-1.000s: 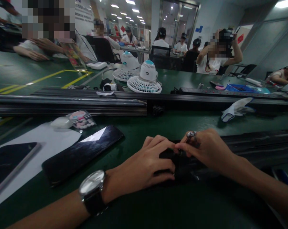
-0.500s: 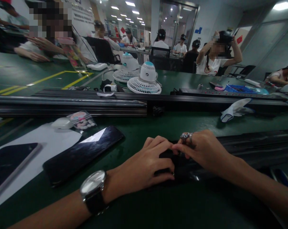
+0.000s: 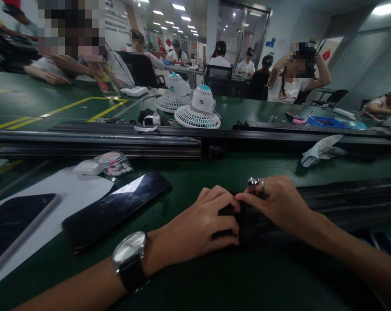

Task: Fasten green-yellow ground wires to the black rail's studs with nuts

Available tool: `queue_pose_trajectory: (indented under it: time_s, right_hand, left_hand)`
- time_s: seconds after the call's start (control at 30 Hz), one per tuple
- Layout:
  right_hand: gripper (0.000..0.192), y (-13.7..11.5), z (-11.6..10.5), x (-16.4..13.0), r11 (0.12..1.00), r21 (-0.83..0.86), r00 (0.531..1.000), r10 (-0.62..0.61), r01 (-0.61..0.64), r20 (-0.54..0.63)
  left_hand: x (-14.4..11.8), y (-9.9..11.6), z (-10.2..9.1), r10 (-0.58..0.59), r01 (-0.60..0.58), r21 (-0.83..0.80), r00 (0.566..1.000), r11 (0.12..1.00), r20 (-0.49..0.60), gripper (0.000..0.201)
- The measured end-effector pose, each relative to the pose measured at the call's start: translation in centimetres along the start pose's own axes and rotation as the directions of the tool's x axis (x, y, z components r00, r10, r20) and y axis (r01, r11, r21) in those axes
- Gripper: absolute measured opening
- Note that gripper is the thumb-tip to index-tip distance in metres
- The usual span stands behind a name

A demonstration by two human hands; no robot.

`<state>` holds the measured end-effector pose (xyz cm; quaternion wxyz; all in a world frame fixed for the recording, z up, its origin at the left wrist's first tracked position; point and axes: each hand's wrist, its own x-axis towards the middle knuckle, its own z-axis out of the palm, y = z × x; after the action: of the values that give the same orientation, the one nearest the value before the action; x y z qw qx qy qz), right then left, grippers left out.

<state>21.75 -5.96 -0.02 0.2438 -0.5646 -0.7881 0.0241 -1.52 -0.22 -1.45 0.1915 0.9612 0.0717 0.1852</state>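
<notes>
My left hand (image 3: 195,222), with a watch (image 3: 129,252) on its wrist, curves its fingers over the near end of a long black bar (image 3: 341,196). Thumb and fingertips sit on opposite sides of that end. Beside it my right hand (image 3: 278,198), wearing rings (image 3: 253,182), is closed in a pinch close to the left fingertips. Whatever lies between its fingers is hidden. The bar runs off to the right under my right wrist. Left of my hands lies a dark, glossy, phone-like slab (image 3: 117,211).
White paper (image 3: 85,190) and a dark tablet-like device (image 3: 14,216) lie at left. Long metal bars (image 3: 117,140) cross the table behind. Further off are a glove (image 3: 321,149), two white fans (image 3: 198,114) and a blue tray (image 3: 328,122). Several people sit around.
The whole view has shifted slightly. The right fingers have turned a little against the bar's end; the left hand keeps its place.
</notes>
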Motion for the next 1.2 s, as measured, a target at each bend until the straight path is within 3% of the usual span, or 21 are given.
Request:
queue_pose_trajectory:
  time_s: [0.33,0.57,0.8,1.2]
  right_hand:
    - [0.037,0.2,-0.5,0.1,0.998,-0.047,0.996,-0.046,0.050,0.078]
    - [0.019,0.4,-3.5,0.5,0.990,0.102,0.957,-0.120,0.096,0.265]
    - [0.023,0.0,-3.5,0.3,0.991,0.125,0.982,0.026,-0.050,0.185]
    - [0.016,-0.1,-2.7,0.0,0.994,0.108,0.978,-0.027,0.004,0.205]
  left_hand:
    - [0.1,0.1,-0.1,-0.017,0.017,-0.009,1.000,1.000,0.005,0.009]
    - [-0.1,-0.2,-0.6,0.001,0.006,-0.103,0.998,0.995,0.060,0.011]
    - [0.0,-0.1,-0.4,0.005,-0.003,-0.092,1.000,0.996,0.029,0.018]
    - [0.0,-0.1,-0.1,-0.011,0.013,-0.054,0.999,0.998,0.039,0.011]
